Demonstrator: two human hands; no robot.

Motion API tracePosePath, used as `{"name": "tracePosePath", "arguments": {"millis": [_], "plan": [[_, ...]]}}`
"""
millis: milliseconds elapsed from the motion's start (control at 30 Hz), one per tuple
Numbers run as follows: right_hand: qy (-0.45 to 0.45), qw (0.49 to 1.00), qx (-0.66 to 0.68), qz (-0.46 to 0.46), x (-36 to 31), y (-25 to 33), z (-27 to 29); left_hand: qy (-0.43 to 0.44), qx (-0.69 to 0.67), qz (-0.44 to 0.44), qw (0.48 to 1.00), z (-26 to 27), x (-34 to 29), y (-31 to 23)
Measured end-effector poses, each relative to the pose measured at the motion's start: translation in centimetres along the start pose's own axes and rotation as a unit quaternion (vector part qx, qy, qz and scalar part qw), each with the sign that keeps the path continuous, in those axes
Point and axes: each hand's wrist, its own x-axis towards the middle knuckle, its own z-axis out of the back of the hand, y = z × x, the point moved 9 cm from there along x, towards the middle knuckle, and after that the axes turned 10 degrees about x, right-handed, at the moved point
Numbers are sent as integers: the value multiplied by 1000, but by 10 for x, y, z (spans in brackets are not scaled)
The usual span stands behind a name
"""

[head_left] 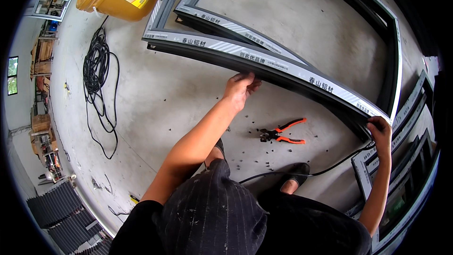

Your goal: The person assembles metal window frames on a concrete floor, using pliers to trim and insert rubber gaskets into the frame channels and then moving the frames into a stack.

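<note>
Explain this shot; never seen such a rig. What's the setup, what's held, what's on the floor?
No machine here, just a person working bare-handed. The picture comes from a wide fisheye camera on their head, looking down, so straight edges bend. The left hand is at the near black edge of a grey-and-black frame, the right hand at its right corner; their grip is unclear. On the floor lie orange-handled pliers, small dark bits, a looped black cable and a yellow bucket.
</note>
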Motion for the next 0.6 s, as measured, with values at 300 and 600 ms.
{"name": "tracePosePath", "arguments": {"millis": [300,600], "plan": [[-17,997,-25,76,-10,1,1,-51,-2,-38,998,139,33,-67],[-65,986,-57,145,-14,14,-5,50,479,173,859,68,-78,-120]]}}
